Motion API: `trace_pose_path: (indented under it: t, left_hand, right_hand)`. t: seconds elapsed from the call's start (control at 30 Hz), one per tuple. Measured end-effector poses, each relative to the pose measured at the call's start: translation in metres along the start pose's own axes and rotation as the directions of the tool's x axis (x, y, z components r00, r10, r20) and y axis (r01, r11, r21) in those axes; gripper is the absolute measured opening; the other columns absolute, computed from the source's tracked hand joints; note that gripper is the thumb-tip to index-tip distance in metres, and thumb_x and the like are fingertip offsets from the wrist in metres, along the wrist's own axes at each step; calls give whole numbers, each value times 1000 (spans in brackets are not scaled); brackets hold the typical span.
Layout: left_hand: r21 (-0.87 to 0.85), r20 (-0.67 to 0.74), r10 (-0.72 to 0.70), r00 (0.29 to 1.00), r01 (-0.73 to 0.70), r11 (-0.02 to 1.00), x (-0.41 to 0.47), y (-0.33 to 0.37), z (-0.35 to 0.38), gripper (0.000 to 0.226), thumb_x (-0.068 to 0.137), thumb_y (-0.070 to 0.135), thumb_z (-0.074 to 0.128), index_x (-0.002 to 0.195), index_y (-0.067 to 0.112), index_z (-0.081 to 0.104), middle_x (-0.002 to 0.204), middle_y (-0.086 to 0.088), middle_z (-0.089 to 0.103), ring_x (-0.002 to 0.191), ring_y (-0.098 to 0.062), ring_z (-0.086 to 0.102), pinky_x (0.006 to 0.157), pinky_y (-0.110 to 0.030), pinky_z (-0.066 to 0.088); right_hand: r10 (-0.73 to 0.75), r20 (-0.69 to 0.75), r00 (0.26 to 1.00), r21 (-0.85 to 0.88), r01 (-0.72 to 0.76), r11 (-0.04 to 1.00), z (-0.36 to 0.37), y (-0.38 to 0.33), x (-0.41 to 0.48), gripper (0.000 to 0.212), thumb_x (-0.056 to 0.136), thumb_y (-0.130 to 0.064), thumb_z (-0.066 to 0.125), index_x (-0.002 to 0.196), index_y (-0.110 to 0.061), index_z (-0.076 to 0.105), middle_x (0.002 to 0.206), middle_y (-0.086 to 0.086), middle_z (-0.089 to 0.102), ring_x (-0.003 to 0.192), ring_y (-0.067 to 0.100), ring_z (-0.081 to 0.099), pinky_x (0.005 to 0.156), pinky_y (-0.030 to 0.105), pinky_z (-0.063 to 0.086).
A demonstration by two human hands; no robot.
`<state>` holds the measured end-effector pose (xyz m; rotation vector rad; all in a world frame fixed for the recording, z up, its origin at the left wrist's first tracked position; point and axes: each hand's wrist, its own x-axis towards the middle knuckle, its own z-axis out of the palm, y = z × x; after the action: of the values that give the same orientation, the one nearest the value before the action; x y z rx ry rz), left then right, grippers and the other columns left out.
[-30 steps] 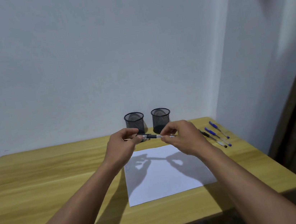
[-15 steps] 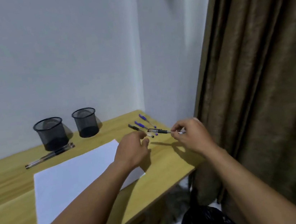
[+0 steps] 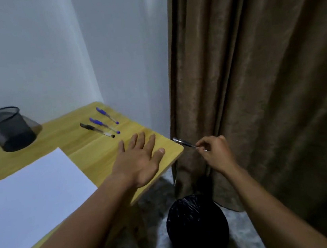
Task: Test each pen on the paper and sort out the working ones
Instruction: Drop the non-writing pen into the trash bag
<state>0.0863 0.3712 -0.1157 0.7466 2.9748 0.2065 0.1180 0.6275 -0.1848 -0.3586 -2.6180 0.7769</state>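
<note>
A slim dark pen [image 3: 184,142] is pinched near one end between the thumb and fingertips of the right hand [image 3: 216,152]. It is held in the air just past the right edge of the desk [image 3: 90,142], close to the front right corner and in front of the brown curtain [image 3: 258,90], with a black bin bag [image 3: 196,223] on the floor below. The left hand [image 3: 140,160] is laid flat on the desk near that corner, fingers straight and nothing grasped. Three more pens, one black [image 3: 97,130] and two blue [image 3: 104,125], are lined up towards the back right corner, and the paper [image 3: 32,195] is spread to the left of them. The held pen can be judged light and stiff, with a smooth barrel likely to roll or slip in so fine a pinch. A firmer hold would probably be had at the grip section near the tip.
</note>
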Motion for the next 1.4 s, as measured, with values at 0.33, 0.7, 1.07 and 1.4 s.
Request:
trace_pose_path:
  t: [0.33,0.7,1.07,1.4]
  left_hand:
    - [51,5,-34,999,34,998,1,4,1,68,94,68,5,155,40,-3,166,5,-8,152,-15,-9,121,-52,-4]
    - [69,-16,-16,1000,17,997,3,2,5,74,89,74,1,155,41,-5,166,5,-8,152,-15,-8,122,-51,-1]
    - [69,-19,-11,1000,13,998,3,0,9,79,85,76,-2,155,41,-4,166,5,-6,152,-15,-7,121,-52,-1]
    - [4,13,-34,999,34,999,1,6,3,79,94,69,14,158,26,2,166,1,-1,153,-17,-1,122,-51,3]
  right_hand:
    - [204,217,955,-57,-196,979,92,70,-57,17,85,-27,64,94,-21,77,89,6,74,105,33,56,87,38,49]
    - [289,309,906,-153,-253,955,182,152,-100,24,92,-33,55,85,-27,77,84,-1,74,86,24,66,80,34,51]
    - [206,327,922,-104,-182,978,148,130,-98,20,93,-29,65,103,-18,80,102,4,78,95,28,70,85,39,54]
    - [89,323,942,-38,-81,996,36,53,-36,33,95,-32,63,124,-16,70,115,7,75,110,27,68,92,40,56]
